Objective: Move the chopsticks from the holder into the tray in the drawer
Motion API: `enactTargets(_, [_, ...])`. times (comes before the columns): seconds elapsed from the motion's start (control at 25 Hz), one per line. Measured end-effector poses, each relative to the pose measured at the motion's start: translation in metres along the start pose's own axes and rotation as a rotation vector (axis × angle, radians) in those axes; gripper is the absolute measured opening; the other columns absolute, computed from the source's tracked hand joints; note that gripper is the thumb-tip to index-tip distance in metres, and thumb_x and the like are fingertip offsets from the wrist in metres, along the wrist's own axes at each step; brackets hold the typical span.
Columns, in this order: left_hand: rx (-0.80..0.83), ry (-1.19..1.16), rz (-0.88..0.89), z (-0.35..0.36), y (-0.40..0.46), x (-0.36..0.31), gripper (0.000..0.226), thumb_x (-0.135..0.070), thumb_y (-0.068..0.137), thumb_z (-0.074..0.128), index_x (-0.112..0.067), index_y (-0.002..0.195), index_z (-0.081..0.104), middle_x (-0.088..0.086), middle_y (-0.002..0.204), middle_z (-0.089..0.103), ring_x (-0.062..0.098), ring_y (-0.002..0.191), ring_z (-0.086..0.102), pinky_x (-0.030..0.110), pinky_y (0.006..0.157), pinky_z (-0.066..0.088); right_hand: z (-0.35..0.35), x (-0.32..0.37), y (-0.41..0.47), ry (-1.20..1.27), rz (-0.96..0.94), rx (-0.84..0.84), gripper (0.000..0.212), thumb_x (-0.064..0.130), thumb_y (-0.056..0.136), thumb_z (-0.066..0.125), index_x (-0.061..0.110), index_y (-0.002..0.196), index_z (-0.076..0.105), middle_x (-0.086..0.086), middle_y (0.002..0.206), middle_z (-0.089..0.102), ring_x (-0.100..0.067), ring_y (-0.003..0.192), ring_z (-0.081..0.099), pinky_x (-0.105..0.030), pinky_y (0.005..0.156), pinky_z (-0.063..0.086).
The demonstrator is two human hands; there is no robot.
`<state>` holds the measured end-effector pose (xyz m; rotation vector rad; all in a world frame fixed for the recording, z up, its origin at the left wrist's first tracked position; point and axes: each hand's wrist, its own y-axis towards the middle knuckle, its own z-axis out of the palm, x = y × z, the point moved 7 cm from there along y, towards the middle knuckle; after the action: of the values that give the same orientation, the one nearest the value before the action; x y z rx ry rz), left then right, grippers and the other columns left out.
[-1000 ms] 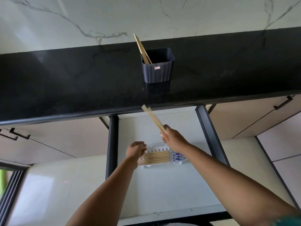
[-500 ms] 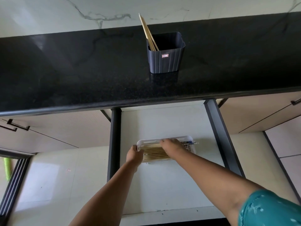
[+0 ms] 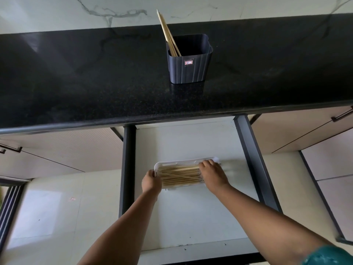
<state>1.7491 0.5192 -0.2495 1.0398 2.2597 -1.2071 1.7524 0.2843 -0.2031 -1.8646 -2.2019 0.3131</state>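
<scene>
A dark ribbed holder [image 3: 189, 60] stands on the black countertop with a few wooden chopsticks [image 3: 168, 33] leaning out of its left corner. Below it, in the open drawer [image 3: 191, 217], sits a white tray [image 3: 183, 161] holding several chopsticks [image 3: 179, 175] laid side by side, some crossing. My left hand [image 3: 151, 181] grips the tray's left end. My right hand [image 3: 213, 174] lies over the right ends of the chopsticks in the tray with its fingers curled down on them; those ends are hidden under it.
The black countertop [image 3: 95, 83] overhangs the back of the drawer. Dark drawer rails [image 3: 254, 159] run along both sides. Closed cabinet fronts with dark handles [image 3: 342, 116] flank the drawer. A marbled wall rises behind the counter.
My right hand has brought a pair of chopsticks down from in front of the counter and laid them in the tray. My left hand has stayed at the tray's left end.
</scene>
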Motion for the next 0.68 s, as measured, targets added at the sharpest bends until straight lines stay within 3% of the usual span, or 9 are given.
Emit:
enactTargets(0.12, [-0.004,0.031,0.01,0.0,-0.001,-0.003,0.026,-0.003,0.083,0.039,-0.01,0.092,0.062,0.008,0.084,0.061,0.028,0.078,0.056,0.029,0.065,0.043,0.004,-0.008,0.014,0.028,0.034,0.13,0.038,-0.001,0.084,0.051,0.011,0.118,0.06,-0.008,0.12,0.06,-0.027,0.117,0.055,-0.036,0.094,0.046])
enactTargets(0.32, [0.001,0.031,0.009,-0.001,0.0,-0.002,0.019,-0.01,0.086,0.046,-0.011,0.096,0.063,0.007,0.087,0.062,0.025,0.08,0.057,0.029,0.064,0.044,0.001,-0.005,0.025,0.061,-0.007,0.089,0.049,-0.005,0.076,0.056,0.013,0.121,0.057,-0.007,0.119,0.063,-0.025,0.113,0.057,-0.033,0.093,0.045])
enactTargets(0.44, [0.003,0.029,0.012,-0.003,0.0,-0.001,0.019,-0.008,0.085,0.046,-0.012,0.095,0.063,0.007,0.087,0.062,0.024,0.078,0.056,0.028,0.063,0.041,0.006,-0.004,0.026,0.017,-0.056,0.069,0.05,0.0,0.082,0.055,0.013,0.13,0.052,-0.006,0.126,0.058,-0.023,0.121,0.052,-0.03,0.102,0.039])
enactTargets(0.68, [-0.001,0.023,0.036,-0.003,0.002,-0.005,0.022,-0.006,0.085,0.042,-0.012,0.093,0.061,0.01,0.089,0.064,0.028,0.08,0.057,0.029,0.065,0.043,0.02,-0.008,0.018,0.297,0.021,0.171,0.056,-0.001,0.088,0.041,0.015,0.142,0.042,-0.004,0.144,0.045,-0.025,0.132,0.042,-0.036,0.108,0.038])
